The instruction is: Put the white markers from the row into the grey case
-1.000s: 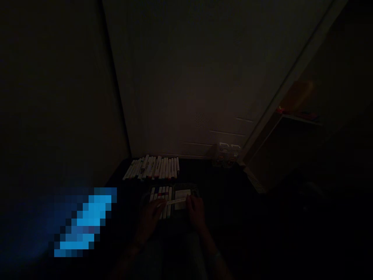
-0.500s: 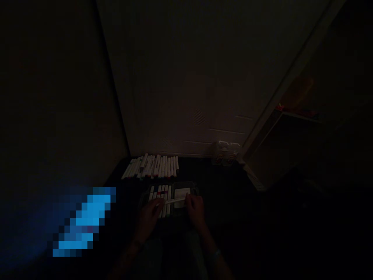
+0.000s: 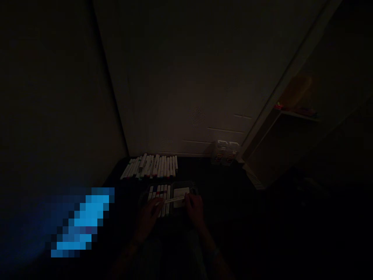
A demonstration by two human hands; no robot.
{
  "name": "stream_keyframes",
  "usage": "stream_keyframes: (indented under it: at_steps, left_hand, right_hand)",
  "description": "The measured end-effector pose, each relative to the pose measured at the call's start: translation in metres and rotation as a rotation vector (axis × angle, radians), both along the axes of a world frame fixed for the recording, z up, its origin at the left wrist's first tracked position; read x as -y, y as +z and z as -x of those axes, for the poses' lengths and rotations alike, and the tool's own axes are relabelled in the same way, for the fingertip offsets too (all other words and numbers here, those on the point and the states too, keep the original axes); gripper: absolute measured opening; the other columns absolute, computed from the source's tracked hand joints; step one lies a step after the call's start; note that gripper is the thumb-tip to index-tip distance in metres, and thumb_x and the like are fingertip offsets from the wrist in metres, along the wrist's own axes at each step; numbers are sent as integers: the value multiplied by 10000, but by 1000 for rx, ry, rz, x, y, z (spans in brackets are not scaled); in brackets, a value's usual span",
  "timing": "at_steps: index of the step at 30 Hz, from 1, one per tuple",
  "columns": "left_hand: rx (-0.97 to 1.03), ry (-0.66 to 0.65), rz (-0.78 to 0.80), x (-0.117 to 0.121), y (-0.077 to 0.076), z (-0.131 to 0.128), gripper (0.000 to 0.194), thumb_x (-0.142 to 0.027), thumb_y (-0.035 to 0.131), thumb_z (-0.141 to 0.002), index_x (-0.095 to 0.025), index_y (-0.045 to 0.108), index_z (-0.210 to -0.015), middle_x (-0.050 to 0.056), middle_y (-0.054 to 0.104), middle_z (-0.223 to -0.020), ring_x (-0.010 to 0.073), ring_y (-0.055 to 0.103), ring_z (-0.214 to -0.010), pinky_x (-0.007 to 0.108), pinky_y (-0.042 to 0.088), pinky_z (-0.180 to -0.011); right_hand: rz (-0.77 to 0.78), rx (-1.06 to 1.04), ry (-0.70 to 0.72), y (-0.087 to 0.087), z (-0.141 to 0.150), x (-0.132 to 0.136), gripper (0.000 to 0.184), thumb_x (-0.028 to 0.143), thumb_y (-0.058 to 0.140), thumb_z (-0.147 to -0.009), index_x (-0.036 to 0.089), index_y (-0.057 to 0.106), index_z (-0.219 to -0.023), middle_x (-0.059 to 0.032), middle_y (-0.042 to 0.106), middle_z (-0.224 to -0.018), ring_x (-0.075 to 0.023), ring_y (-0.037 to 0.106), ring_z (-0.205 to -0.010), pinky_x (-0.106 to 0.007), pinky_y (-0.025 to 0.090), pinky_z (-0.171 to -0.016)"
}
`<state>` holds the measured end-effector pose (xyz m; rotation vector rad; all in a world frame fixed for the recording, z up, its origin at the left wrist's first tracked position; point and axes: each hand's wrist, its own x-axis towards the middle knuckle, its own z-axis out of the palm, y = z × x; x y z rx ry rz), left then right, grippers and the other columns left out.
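Note:
A white marker (image 3: pixel 174 199) lies crosswise between my hands, above an open clear case (image 3: pixel 194 187). My left hand (image 3: pixel 150 213) is closed on its left end, and my right hand (image 3: pixel 194 206) pinches its right end. Several white markers (image 3: pixel 168 208) stand side by side in the left part of the case, some with coloured bands. A pale rectangular card or sheet (image 3: pixel 181 192) lies in the right part. The dim light hides the finer finger detail.
Many white markers (image 3: pixel 151 166) lie in a row at the back left of the dark table (image 3: pixel 201 171). Two clear containers with handles (image 3: pixel 223 153) stand at the back right by the wall. A blurred bright blue shape (image 3: pixel 84 221) glows at left. A shelf (image 3: pixel 297 113) is at right.
Both hands keep the marker in nearly the same place above the case. The view has shifted very slightly, and the scene looks a little brighter.

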<state>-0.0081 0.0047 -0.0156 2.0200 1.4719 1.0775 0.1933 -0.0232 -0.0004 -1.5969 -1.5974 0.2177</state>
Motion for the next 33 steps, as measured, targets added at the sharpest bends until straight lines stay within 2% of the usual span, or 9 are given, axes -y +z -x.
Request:
stream_keyframes:
  at_steps: [8, 20, 33]
  left_hand:
    - [-14, 19, 18, -1, -4, 0, 324, -442, 412, -813, -232, 602, -969, 7, 656, -1004, 171, 606, -920, 275, 471, -817]
    - [4, -6, 28, 2, 6, -2, 315, -435, 403, -811, -237, 595, -962, 15, 652, -1001, 186, 596, -934, 296, 470, -819]
    - [-5, -13, 44, 2, 4, -1, 309, -436, 408, -819, -238, 572, -991, 16, 634, -1042, 179, 587, -957, 294, 458, -838]
  right_hand:
    - [6, 14, -10, 1, 0, 1, 376, 354, 331, -915, 189, 587, -694, -10, 596, -650, -128, 518, -685, -220, 314, -671]
    - [23, -16, 9, 6, 2, 3, 396, 358, 300, -926, 190, 597, -725, -19, 613, -688, -124, 525, -702, -215, 319, -677]
    - [13, -2, -11, 4, 2, 1, 388, 363, 307, -922, 186, 597, -734, -25, 614, -690, -127, 533, -700, -212, 324, -655]
